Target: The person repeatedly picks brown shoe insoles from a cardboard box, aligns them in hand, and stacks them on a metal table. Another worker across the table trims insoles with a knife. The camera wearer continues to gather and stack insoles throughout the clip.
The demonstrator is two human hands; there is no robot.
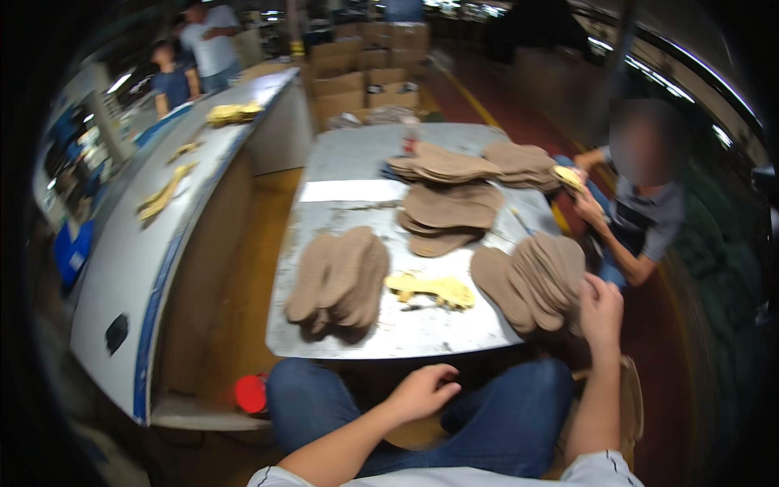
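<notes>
My right hand [601, 312] is at the right edge of a fanned stack of brown insoles [540, 280] on the table. Its fingertips are pinched together at the rim of the outermost insole. Over my lap, in front of the table's near edge, hovers my left hand [423, 391], empty, with fingers loosely bent and the thumb apart. Another stack of brown insoles [339, 276] stands at the table's near left. Between these two stacks lie yellow sole-shaped pieces [432, 289] with a small dark object beside them.
More brown insole stacks [450, 207] occupy the middle and far part of the metal-topped table [324, 219]. At right, a seated person [645, 211] holds a yellow piece. A long white bench [134, 268] runs along the left, bearing yellow pieces. A red round object [251, 394] sits below.
</notes>
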